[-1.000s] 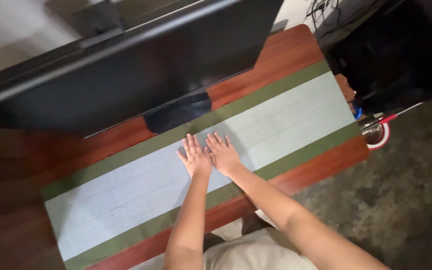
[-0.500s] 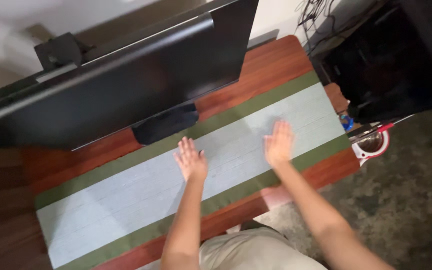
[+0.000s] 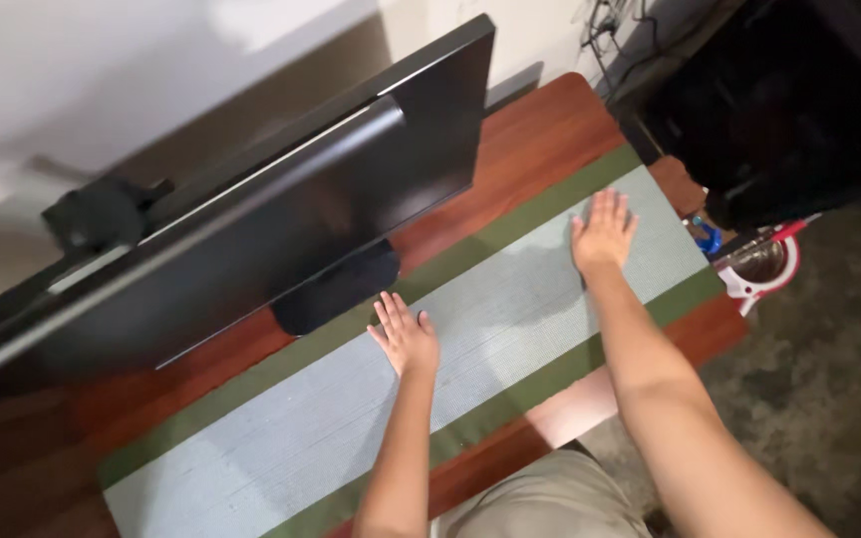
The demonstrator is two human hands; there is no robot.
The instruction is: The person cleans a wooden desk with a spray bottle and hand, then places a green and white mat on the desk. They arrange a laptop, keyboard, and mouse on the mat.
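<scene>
Pale grey-green cloth with olive borders [image 3: 510, 329] is spread along the reddish wooden worktop [image 3: 540, 130] below a dark monitor [image 3: 281, 219]. It is pressed flat by the left hand [image 3: 406, 337] at mid-length and the right hand [image 3: 602, 236] near its far end, fingers extended and holding nothing.

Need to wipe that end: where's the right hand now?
The right hand lies flat near the table runner's far right end, by the red-and-white bucket.
</scene>
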